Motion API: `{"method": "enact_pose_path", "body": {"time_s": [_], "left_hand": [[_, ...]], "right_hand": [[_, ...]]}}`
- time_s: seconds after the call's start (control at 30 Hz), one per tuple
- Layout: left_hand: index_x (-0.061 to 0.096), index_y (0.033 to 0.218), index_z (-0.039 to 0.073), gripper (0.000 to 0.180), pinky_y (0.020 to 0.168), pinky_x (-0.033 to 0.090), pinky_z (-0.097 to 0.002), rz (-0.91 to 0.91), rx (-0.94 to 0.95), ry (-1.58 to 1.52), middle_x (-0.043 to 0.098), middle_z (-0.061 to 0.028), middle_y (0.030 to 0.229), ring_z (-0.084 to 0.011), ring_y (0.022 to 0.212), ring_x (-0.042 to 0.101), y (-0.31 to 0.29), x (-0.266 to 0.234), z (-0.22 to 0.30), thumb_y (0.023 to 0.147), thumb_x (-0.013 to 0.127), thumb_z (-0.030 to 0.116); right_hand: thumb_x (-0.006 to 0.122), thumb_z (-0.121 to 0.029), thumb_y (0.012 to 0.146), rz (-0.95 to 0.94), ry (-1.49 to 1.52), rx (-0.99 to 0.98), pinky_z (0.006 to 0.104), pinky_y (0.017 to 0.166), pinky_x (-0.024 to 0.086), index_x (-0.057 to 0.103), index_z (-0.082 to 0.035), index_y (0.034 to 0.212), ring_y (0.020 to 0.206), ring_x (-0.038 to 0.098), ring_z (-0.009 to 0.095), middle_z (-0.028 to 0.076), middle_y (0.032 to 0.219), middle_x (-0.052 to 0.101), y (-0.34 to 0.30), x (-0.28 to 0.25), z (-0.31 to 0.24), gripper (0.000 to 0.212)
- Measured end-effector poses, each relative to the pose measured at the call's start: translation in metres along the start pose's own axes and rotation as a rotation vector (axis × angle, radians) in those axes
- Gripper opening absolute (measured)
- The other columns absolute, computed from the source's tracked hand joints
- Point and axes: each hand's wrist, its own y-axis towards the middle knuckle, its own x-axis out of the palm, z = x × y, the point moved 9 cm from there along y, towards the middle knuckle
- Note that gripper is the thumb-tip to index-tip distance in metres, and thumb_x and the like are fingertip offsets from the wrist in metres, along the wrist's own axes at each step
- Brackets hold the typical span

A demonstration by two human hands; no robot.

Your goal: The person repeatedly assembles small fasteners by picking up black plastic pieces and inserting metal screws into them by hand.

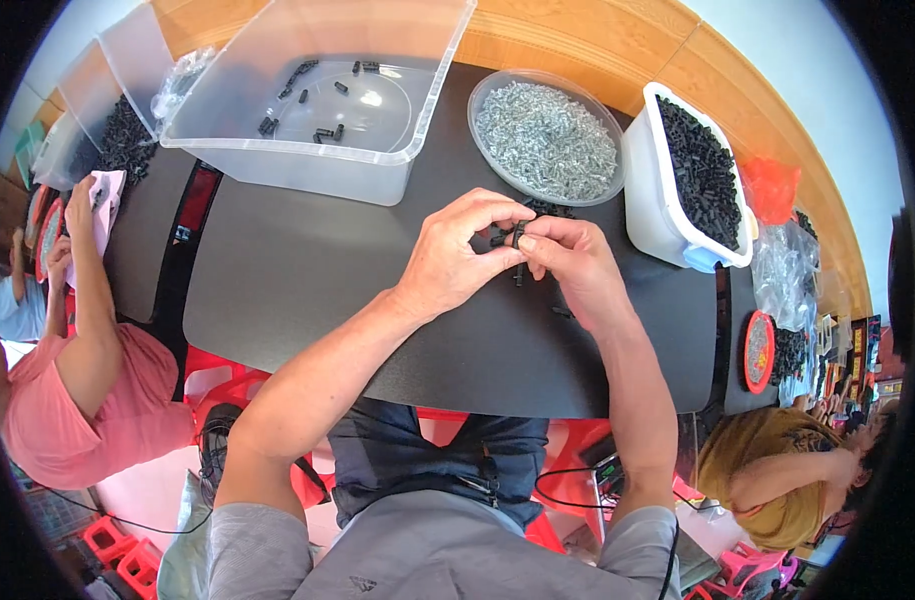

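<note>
Over the dark table, my left hand (457,243) and my right hand (574,262) meet, thumbs and fingers closed on small black plastic parts (518,236). The fingers partly hide these parts, so I cannot tell how they fit together. Just beyond my fingertips, a few loose black parts (547,208) lie on the table in front of a round clear tray (484,150) heaped with small shiny, silvery pieces. To its right, a white tub (667,225) is filled with black plastic parts. One more dark piece (562,312) shows beneath my right hand.
A large clear bin (297,165) at the back left holds several scattered black parts. Co-workers sit at tables on both sides, one in a pink top (97,400), another in mustard cloth (767,470). A red-rimmed tray (758,350) and clear bags (785,270) lie at the right.
</note>
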Motion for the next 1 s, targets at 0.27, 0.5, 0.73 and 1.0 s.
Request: {"method": "enact_pose_path", "body": {"time_s": [0.27,0.5,0.73,1.0], "left_hand": [[0.071,0.116,0.002,0.039,0.081,0.055,-0.0315,-0.051,0.053,0.024,0.073,-0.0110,0.106,-0.0180,0.091,0.069,0.002,0.005,0.004,0.079,0.083,0.006],[0.069,0.119,0.000,0.040,0.079,0.057,-0.0305,-0.085,-0.014,0.050,0.074,-0.0116,0.104,-0.0173,0.087,0.071,0.001,0.008,-0.002,0.081,0.081,0.005],[0.069,0.121,0.001,0.042,0.084,0.057,-0.0315,-0.094,-0.032,0.023,0.073,-0.0134,0.111,-0.0188,0.095,0.072,-0.001,0.010,-0.006,0.081,0.081,0.005],[0.071,0.122,0.005,0.047,0.078,0.056,-0.0299,-0.049,0.181,0.085,0.071,-0.0090,0.101,-0.0170,0.096,0.068,0.001,0.007,0.014,0.076,0.083,0.004]], "right_hand": [[0.073,-0.019,0.091,0.010,-0.070,-0.006,0.0222,0.065,0.041,0.076,-0.003,0.097,0.070,0.053,0.005,-0.001,0.080,0.068,0.000,-0.005,-0.001,0.017],[0.071,-0.020,0.092,-0.004,-0.010,0.022,0.0229,0.067,0.043,0.076,-0.002,0.100,0.071,0.054,0.006,0.000,0.081,0.068,0.000,-0.005,0.001,0.020],[0.072,-0.019,0.092,0.010,-0.088,0.027,0.0227,0.067,0.043,0.076,-0.002,0.101,0.071,0.055,0.006,0.000,0.081,0.068,0.000,-0.005,0.000,0.019],[0.073,-0.015,0.091,0.088,0.014,-0.038,0.0228,0.066,0.040,0.074,-0.004,0.089,0.068,0.053,0.006,-0.002,0.073,0.064,0.002,-0.013,0.001,0.011]]}}
